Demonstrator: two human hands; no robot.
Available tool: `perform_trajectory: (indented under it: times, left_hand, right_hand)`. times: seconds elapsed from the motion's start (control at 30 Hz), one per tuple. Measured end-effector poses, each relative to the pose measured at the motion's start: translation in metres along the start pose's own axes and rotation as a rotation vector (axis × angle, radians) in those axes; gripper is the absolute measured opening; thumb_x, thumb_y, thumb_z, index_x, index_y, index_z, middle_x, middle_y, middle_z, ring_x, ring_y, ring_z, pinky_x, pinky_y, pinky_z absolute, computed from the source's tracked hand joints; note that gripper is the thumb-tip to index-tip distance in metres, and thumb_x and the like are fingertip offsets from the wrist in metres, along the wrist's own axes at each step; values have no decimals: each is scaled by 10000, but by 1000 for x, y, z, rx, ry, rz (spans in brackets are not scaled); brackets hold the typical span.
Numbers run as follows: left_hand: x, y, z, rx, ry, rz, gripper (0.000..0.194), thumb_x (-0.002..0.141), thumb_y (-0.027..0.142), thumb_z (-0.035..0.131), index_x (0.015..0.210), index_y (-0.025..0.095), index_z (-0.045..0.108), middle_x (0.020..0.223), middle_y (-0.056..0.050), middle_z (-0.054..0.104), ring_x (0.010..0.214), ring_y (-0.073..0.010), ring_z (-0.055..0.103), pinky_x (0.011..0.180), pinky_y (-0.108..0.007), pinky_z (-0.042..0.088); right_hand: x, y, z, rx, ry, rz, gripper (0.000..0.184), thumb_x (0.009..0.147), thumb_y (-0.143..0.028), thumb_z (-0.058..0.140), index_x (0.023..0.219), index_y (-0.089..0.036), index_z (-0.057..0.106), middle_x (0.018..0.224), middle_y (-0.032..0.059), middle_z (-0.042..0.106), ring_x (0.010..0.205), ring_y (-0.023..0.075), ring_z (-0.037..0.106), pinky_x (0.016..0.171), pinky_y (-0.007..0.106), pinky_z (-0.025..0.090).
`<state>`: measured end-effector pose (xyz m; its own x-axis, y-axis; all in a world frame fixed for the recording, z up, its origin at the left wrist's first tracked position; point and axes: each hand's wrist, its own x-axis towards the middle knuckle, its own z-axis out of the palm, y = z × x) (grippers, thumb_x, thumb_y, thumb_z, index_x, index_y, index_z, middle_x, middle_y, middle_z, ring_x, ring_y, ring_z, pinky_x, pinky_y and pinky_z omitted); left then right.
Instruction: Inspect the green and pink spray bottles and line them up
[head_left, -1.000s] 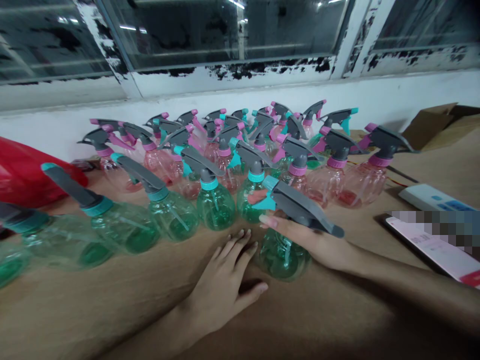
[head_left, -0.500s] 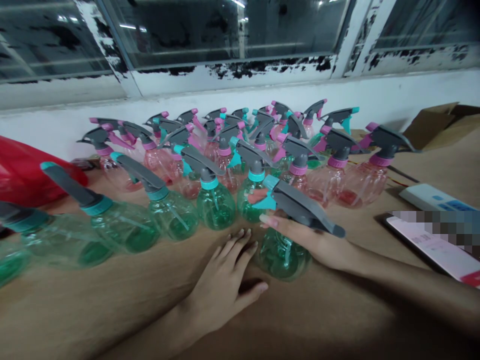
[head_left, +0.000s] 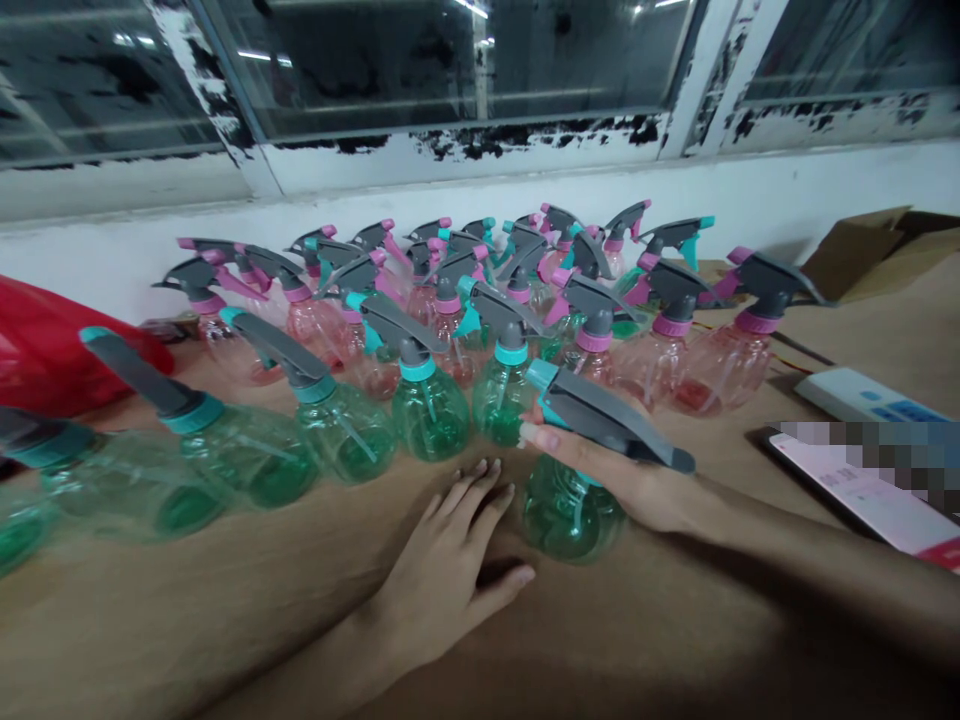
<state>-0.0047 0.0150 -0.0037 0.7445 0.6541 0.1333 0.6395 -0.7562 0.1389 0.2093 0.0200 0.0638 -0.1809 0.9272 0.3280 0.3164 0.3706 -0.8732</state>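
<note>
Where the row runs in from the left: green bottles [head_left: 431,415] stand on the table [head_left: 225,620], each with a little liquid low inside.
Left hand [head_left: 442,560]: laid palm down on the table, fingers slightly apart, grasping nothing; near the row.
Nozzle [head_left: 541,375]: cyan, pointing left, just above the right hand's fingertips; a small part, poor as a grip.
Bottle [head_left: 574,525]: base on the table, right of the left hand; probably light, bottom-weighted and smooth. Its thin clear wall would likely flex if pinched and slip if wet.
Head [head_left: 600,410]: grey, seemingly stiff, overhanging the body; a pull high on it could tip so light a bottle. Best hold, as judged: around the neck beneath, one finger for the trigger.
Right hand [head_left: 637,475]: closed around the neck under the head, fingers wrapped over the trigger area; how far the trigger is pressed cannot be told.
</note>
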Motion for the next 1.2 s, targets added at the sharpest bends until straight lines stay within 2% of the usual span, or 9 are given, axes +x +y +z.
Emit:
perform_trajectory:
  times: [0.1,0.2,0.43,0.7,0.87,1.1,1.2]
  left_hand:
    - [0,0,0,8,7,6,587,906,531,513,1350,156,432,1459,-131,385,1350,-306,317,1063,-497,318]
    - [-1,0,0,7,11,9,593,909,536,506,1357,156,424,1460,-130,383,1348,-306,319,1062,-498,318]
    - [-1,0,0,0,15,12,601,915,531,503,1362,136,424,1464,-136,375,1348,-308,319,1073,-479,304]
    - [0,0,0,13,-4,-3,596,908,529,511,1369,165,409,1467,-124,373,1346,-306,323,1054,-491,323]
    - [0,-1,2,5,13,-2,572,910,527,508,1355,177,423,1474,-120,362,1346,-306,322,1049,-499,327]
    - [-1,0,2,4,11,8,589,906,527,515,1353,154,422,1477,-139,351,1350,-300,317,1059,-487,313]
    - [-1,0,2,4,6,1,590,910,535,504,1355,158,421,1482,-136,344,1352,-301,314,1058,-498,313]
  right_hand:
    - [3,-4,-1,69,-40,-54,208,833,-404,616,992,-273,646,991,3,689,923,202,646,828,363,525]
    - [5,-8,0,99,-30,-43,261,818,-386,637,1053,-272,644,1062,5,693,947,200,650,854,363,515]
    - [6,-7,1,119,-27,-28,305,816,-364,644,1088,-228,651,1083,28,702,983,193,650,841,325,513]
    - [7,-5,2,124,-15,-58,287,816,-337,638,1079,-222,657,1125,36,697,979,202,655,866,354,514]
    - [6,-4,2,110,-28,-50,288,827,-349,630,1091,-235,657,1125,39,698,922,205,673,826,365,534]
    - [6,-5,4,219,-61,-52,365,839,-285,625,1203,-289,603,1156,25,677,1038,200,646,923,371,508]
    - [6,-6,4,222,-50,-42,329,833,-284,630,1162,-277,619,1148,24,679,1060,198,634,953,376,491]
